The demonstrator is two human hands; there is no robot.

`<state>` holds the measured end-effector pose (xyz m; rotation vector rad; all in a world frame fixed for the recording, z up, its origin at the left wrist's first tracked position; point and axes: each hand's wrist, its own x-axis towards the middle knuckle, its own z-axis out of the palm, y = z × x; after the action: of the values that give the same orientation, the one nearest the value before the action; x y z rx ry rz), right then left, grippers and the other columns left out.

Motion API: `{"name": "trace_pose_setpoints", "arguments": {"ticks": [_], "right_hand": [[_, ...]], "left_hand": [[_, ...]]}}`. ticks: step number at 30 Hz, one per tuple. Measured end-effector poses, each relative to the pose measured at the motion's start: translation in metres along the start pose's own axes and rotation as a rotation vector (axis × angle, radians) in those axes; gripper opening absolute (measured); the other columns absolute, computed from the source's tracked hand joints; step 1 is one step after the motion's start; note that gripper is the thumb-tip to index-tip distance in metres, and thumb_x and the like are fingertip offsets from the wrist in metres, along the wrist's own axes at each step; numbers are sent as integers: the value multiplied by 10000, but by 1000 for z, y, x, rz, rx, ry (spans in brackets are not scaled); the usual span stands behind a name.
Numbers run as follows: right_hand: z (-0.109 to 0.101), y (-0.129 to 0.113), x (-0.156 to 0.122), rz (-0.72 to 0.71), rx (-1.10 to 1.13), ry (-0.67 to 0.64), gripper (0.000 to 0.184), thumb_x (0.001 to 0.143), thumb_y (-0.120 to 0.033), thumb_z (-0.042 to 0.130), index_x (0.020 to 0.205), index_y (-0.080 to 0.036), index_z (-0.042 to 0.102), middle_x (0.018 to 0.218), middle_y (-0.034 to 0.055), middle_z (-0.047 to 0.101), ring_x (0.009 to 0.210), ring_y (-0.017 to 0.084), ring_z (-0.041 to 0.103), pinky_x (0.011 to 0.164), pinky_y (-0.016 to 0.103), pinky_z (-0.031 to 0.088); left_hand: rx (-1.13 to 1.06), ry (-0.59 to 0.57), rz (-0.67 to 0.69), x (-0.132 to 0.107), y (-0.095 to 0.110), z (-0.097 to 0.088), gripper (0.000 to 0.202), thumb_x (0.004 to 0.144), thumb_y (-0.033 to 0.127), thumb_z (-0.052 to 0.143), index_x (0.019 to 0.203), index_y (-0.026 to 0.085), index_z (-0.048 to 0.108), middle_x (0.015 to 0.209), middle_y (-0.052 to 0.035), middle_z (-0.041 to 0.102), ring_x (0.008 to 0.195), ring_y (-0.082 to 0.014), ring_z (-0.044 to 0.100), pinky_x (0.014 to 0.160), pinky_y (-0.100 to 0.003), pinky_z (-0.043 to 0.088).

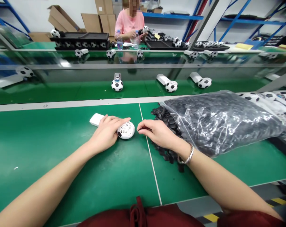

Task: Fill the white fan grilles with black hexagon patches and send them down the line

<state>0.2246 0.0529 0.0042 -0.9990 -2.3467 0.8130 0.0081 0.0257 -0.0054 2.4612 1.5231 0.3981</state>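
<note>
A small white hand-held fan [124, 129] with a football-patterned round head lies on the green work table [50, 148]. My left hand [107, 130] rests on it, fingers curled over the handle and the head's edge. My right hand [157, 132] hovers just right of the head with its fingertips pinched together; what they hold is too small to name. Right beside that hand lies a heap of small black pieces [163, 116] spilling from a clear plastic bag [218, 121]. A bracelet sits on my right wrist.
Behind the table runs a green conveyor belt [62, 90] carrying several finished football fans [117, 83]. Across it a person in a pink shirt [130, 23] handles parts beside black trays [81, 39]. Cardboard boxes and blue shelving stand at the back.
</note>
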Motion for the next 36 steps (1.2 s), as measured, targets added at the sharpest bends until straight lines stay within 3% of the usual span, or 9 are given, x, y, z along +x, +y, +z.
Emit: {"name": "trace_pose_setpoints", "arguments": {"ticks": [3, 7, 11, 17, 20, 27, 36], "right_hand": [[5, -8, -5, -15, 92, 6, 52, 807, -159, 530, 825, -192, 566, 809, -2, 640, 740, 117, 585, 677, 242, 460], [9, -8, -5, -127, 50, 122, 35, 788, -156, 559, 778, -181, 580, 808, 19, 610, 799, 134, 557, 751, 270, 447], [15, -11, -5, -62, 96, 139, 137, 806, -158, 530, 914, -195, 606, 828, 25, 613, 768, 129, 563, 724, 271, 457], [25, -14, -7, 37, 257, 135, 51, 773, -178, 575, 783, -191, 624, 793, 2, 643, 731, 121, 578, 694, 256, 457], [28, -14, -7, 99, 359, 144, 29, 759, -195, 590, 759, -175, 611, 772, 6, 629, 715, 119, 567, 670, 253, 459], [36, -16, -7, 151, 364, 180, 45, 745, -213, 603, 720, -175, 602, 723, -8, 582, 622, 93, 515, 624, 240, 444], [46, -11, -2, 217, 494, 167, 104, 713, -200, 615, 698, -167, 518, 674, -33, 503, 571, 73, 451, 569, 219, 415]], "left_hand": [[-18, -14, -10, 0, 1, -1, 670, 660, 25, 390, 1284, 267, 384, 1130, -31, 571, 1075, -229, 433, 998, -507, 202], [-29, -38, -13, -2, 4, -4, 680, 651, 69, 448, 1296, 267, 365, 1165, -33, 547, 1107, -243, 414, 1012, -516, 175], [-36, -38, -19, -2, 6, -4, 646, 675, 141, 507, 1294, 260, 369, 1169, -40, 544, 1108, -250, 412, 1014, -511, 173], [-52, 14, -51, -2, 9, 1, 681, 672, 505, 610, 1269, 250, 406, 1110, -52, 569, 1075, -268, 422, 1000, -522, 174], [-64, 22, -53, -3, 10, 3, 705, 671, 590, 572, 1265, 243, 418, 1087, -55, 580, 1065, -270, 427, 998, -518, 176], [-81, 14, -67, -3, 12, 2, 682, 699, 610, 524, 1266, 243, 423, 1098, -57, 579, 1073, -268, 424, 1001, -513, 170], [-115, 36, -105, -2, 13, 1, 572, 696, 480, 595, 1204, 238, 496, 1045, -43, 599, 1025, -251, 460, 1001, -493, 205]]}}
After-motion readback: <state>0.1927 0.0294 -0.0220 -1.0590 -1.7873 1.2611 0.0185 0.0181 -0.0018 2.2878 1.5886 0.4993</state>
